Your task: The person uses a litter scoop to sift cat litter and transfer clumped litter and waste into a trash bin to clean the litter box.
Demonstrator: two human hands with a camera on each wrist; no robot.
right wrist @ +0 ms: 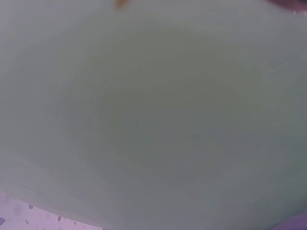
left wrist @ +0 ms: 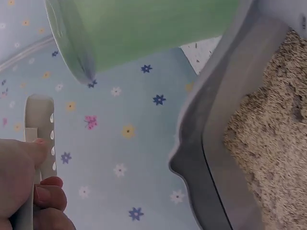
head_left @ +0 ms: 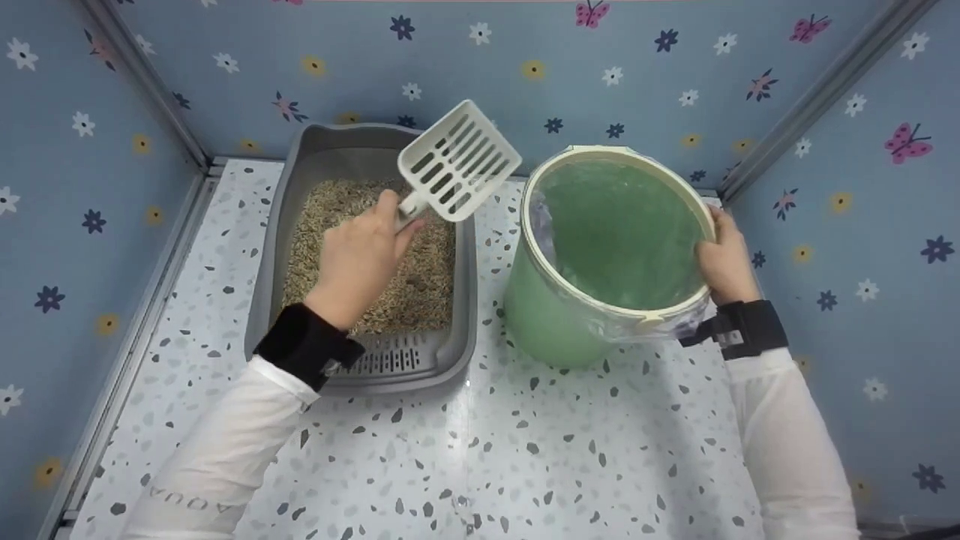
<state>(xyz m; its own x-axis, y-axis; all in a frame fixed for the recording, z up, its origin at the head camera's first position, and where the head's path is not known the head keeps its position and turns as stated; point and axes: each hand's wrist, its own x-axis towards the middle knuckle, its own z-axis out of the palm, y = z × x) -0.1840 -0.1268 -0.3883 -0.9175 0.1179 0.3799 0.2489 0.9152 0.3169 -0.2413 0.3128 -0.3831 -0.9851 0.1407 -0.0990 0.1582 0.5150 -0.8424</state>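
My left hand [head_left: 360, 259] grips the handle of a pale slotted litter scoop [head_left: 448, 166] and holds it raised over the right side of a grey litter tray [head_left: 466, 315]. Nothing shows on the scoop's slotted head. Brown granular litter [head_left: 416, 289] covers the tray's floor. In the left wrist view, the fingers [left wrist: 50, 196] wrap the scoop handle. On the right, a green bin [head_left: 551, 319] with a cream rim carries a clear liner bag folded over its edge. My right hand [head_left: 726, 259] grips the bin's rim on its right side. The bin's wall [right wrist: 158, 120] fills the right wrist view.
A speckled white floor [head_left: 450, 465] lies under the tray and bin. Blue flowered panels [head_left: 525, 90] with grey metal edges stand behind and on both sides. Tray and bin stand side by side with a narrow gap between them.
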